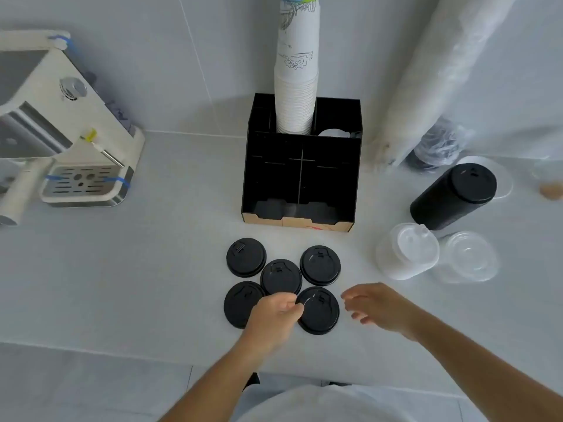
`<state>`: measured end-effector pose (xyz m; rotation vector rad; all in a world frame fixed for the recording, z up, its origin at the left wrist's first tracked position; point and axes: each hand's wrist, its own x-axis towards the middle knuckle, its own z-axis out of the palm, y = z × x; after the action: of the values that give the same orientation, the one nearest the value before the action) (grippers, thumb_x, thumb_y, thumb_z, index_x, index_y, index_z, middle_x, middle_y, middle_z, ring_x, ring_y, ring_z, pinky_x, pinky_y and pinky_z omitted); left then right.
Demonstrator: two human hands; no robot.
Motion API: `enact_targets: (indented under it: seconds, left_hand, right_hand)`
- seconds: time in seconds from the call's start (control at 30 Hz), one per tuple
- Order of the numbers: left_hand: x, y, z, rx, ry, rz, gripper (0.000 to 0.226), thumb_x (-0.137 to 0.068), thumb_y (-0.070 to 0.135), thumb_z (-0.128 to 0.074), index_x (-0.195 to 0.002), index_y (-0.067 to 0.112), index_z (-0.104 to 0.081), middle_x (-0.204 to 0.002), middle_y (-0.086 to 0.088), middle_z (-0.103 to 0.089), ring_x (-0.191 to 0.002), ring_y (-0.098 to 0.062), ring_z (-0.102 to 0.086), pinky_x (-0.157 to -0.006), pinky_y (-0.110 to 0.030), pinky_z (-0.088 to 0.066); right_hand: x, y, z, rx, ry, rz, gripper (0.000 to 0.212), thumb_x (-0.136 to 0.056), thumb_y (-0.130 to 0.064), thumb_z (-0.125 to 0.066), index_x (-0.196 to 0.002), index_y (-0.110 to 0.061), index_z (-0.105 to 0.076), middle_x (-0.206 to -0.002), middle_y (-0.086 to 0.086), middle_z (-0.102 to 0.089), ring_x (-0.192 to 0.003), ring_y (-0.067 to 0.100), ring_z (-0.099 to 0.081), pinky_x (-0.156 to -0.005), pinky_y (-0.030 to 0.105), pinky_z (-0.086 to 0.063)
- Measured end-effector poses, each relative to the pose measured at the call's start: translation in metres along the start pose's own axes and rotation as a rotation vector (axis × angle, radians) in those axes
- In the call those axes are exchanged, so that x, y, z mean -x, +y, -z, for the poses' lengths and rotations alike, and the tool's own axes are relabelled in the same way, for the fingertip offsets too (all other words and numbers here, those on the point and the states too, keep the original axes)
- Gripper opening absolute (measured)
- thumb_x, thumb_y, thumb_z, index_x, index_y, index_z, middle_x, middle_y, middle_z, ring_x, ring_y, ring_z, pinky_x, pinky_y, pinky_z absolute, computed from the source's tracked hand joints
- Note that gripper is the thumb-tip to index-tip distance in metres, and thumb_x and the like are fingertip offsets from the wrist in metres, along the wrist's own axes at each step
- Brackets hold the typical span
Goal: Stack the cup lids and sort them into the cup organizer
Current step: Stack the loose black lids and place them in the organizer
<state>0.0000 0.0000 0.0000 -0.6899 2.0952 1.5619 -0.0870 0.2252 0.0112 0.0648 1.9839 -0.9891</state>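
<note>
Left hand (272, 310) pinching rim of 5 o'clock black lid (318, 310); right hand (376, 307) hovering, fingers apart, empty. Risk: thin-edge pinch slipping, lid dropping, knocking center lid (281, 277) just beside.

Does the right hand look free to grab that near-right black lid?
Probably yes: the right hand hovers open just beside the near-right lid, nothing between them; only the left hand touches the lid's left edge.

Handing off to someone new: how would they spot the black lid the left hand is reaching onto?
Start at the black cup organizer; five black lids lie on the counter before it. Take the near-right lid, closest to the counter's edge. Only it has the left hand at its rim.
</note>
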Motion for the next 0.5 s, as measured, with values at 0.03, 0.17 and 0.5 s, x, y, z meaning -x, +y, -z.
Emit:
enact_targets:
  seconds: [0.03, 0.17, 0.5]
  left_hand:
    - [0.002, 0.0, -0.002, 0.029, -0.004, 0.02, 0.02, -0.082, 0.035, -0.061, -0.102, 0.037, -0.061, -0.098, 0.008, -0.065, -0.083, -0.009, -0.059, -0.076, -0.025, -0.046]
    - [0.003, -0.006, -0.008, -0.013, -0.002, 0.089, 0.032, -0.088, 0.03, -0.057, -0.113, 0.013, -0.067, -0.11, -0.008, -0.069, -0.1, -0.019, -0.065, -0.088, -0.032, -0.049]
    - [0.006, -0.003, -0.02, 0.092, -0.009, 0.175, 0.009, -0.085, 0.025, -0.061, -0.08, 0.032, -0.063, -0.087, -0.005, -0.058, -0.079, -0.014, -0.056, -0.08, -0.027, -0.045]
  right_hand:
    - [0.001, 0.007, -0.004, -0.084, 0.013, -0.024, 0.014, -0.089, -0.02, -0.063, -0.099, -0.023, -0.073, -0.096, 0.002, -0.076, -0.084, 0.015, -0.074, -0.077, 0.028, -0.06]
    - [0.009, 0.025, -0.023, -0.384, 0.036, -0.081, 0.016, -0.09, -0.014, -0.066, -0.104, -0.013, -0.074, -0.089, 0.007, -0.072, -0.073, 0.018, -0.068, -0.071, 0.03, -0.058]
    - [0.01, 0.022, -0.044, -0.437, 0.08, -0.096, 0.024, -0.092, -0.019, -0.062, -0.113, -0.019, -0.074, -0.098, 0.007, -0.072, -0.079, 0.019, -0.065, -0.075, 0.029, -0.057]
